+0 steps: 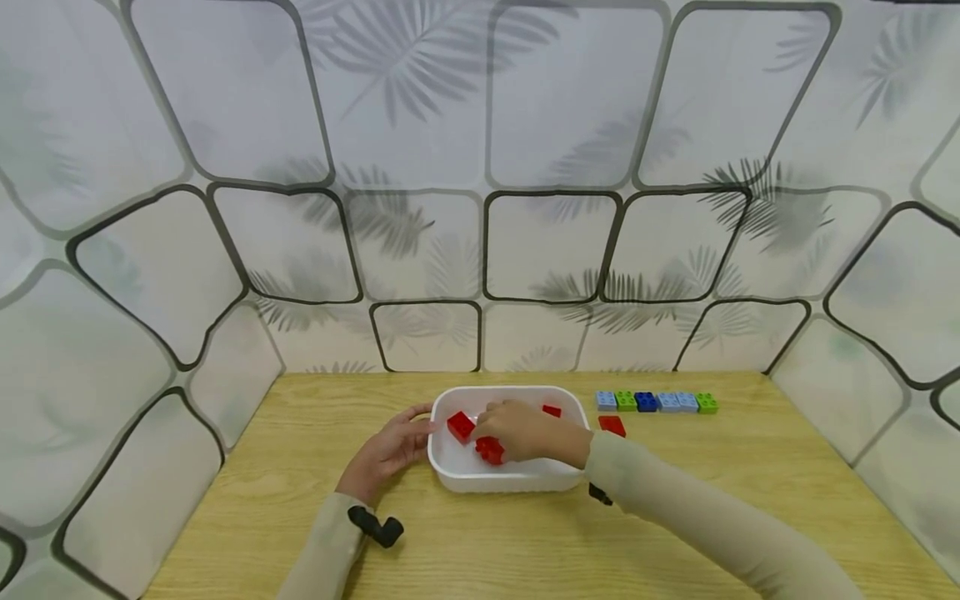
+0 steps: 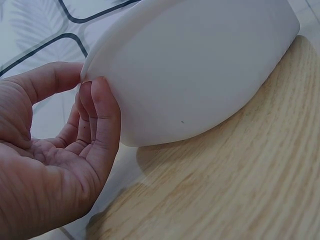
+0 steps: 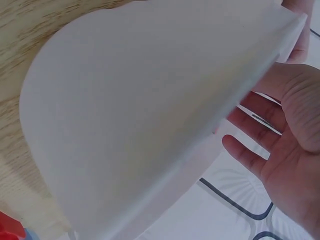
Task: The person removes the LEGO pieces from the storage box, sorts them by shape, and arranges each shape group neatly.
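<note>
A white plastic bin (image 1: 510, 482) stands on the table with several red toy bricks (image 1: 461, 427) inside. At its left end my left hand (image 1: 392, 450) grips the rim. The left wrist view shows the thumb and fingers of that hand (image 2: 65, 140) meeting at the edge of the bin (image 2: 190, 75). My right hand (image 1: 525, 429) reaches down into the bin, over a red brick (image 1: 490, 451). From the right wrist, the bin's wall (image 3: 125, 110) hides some fingertips of this hand (image 3: 285, 135), so whether it pinches a brick cannot be told.
To the right of the bin, a row of light blue, green and dark blue bricks (image 1: 647, 402) lies along the back of the wooden table (image 1: 480, 550). One red brick (image 1: 612, 426) lies in front of the row. Patterned curtains (image 1: 555, 242) enclose the back and sides.
</note>
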Motion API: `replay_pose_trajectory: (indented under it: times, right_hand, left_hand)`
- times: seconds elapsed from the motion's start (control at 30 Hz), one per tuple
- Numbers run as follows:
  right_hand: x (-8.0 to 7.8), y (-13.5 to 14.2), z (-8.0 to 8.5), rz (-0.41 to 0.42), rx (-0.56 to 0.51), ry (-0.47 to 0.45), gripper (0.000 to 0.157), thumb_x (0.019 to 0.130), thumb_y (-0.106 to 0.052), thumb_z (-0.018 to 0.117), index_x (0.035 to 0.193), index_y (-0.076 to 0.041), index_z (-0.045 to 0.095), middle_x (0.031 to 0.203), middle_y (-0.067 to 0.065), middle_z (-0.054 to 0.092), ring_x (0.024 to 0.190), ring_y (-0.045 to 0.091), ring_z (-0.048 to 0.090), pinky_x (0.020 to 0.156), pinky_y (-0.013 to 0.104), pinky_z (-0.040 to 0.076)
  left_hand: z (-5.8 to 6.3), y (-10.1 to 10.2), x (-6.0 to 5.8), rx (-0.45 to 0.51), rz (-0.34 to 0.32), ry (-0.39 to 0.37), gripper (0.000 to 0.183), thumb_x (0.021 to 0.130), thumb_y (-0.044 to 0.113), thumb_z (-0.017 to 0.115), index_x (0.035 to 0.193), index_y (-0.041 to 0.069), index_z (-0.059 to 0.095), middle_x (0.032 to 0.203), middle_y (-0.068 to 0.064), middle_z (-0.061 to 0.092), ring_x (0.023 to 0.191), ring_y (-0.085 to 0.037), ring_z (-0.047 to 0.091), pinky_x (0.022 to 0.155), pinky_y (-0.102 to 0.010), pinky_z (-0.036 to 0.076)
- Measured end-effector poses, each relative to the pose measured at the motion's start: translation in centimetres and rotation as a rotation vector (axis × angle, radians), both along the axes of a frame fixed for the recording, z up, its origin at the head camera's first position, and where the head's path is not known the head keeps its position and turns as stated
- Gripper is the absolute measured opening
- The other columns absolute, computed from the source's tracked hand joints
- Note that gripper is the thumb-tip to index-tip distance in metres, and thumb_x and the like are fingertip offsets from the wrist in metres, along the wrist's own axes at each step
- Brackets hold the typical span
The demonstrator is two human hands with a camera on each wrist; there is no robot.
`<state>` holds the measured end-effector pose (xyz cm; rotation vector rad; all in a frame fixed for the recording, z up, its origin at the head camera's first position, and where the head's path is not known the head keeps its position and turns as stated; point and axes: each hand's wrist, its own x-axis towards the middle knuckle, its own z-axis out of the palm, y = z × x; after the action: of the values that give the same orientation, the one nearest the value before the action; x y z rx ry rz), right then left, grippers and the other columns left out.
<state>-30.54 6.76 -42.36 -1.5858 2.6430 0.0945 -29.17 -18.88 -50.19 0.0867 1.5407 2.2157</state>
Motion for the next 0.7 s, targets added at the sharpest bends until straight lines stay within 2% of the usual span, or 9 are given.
replay_pose_trajectory:
  times: [0.27, 0.47, 0.7]
  right_hand:
    - [-0.4, 1.8, 0.7, -0.027, -0.136, -0.083, 0.041, 0.083, -0.008, 0.083, 0.122, -0.013, 0.072, 0.119, 0.0, 0.073, 0.112, 0.019, 0.063, 0.1, 0.034, 0.052]
    - [-0.6, 3.9, 1.2, -0.023, -0.255, -0.093, 0.045, 0.079, -0.007, 0.086, 0.122, -0.008, 0.071, 0.121, 0.006, 0.072, 0.113, 0.023, 0.065, 0.099, 0.039, 0.055]
    - [-0.8, 6.8, 1.7, -0.089, -0.345, -0.086, 0.046, 0.081, -0.009, 0.085, 0.124, -0.009, 0.071, 0.123, 0.006, 0.072, 0.113, 0.024, 0.065, 0.096, 0.04, 0.056]
  left_hand:
    - [0.2, 0.1, 0.0, -0.015, 0.006, -0.007, 0.039, 0.104, 0.003, 0.051, 0.141, 0.004, 0.037, 0.111, -0.002, 0.065, 0.09, -0.008, 0.065, 0.079, -0.026, 0.057]
    - [0.1, 0.0, 0.1, -0.013, 0.005, -0.006, 0.04, 0.105, 0.004, 0.05, 0.142, 0.003, 0.035, 0.107, -0.001, 0.065, 0.086, -0.008, 0.065, 0.076, -0.024, 0.057]
    - [-0.2, 0.1, 0.0, -0.015, 0.006, 0.006, 0.048, 0.105, 0.004, 0.051, 0.148, 0.001, 0.032, 0.11, -0.002, 0.065, 0.085, -0.008, 0.065, 0.073, -0.023, 0.056]
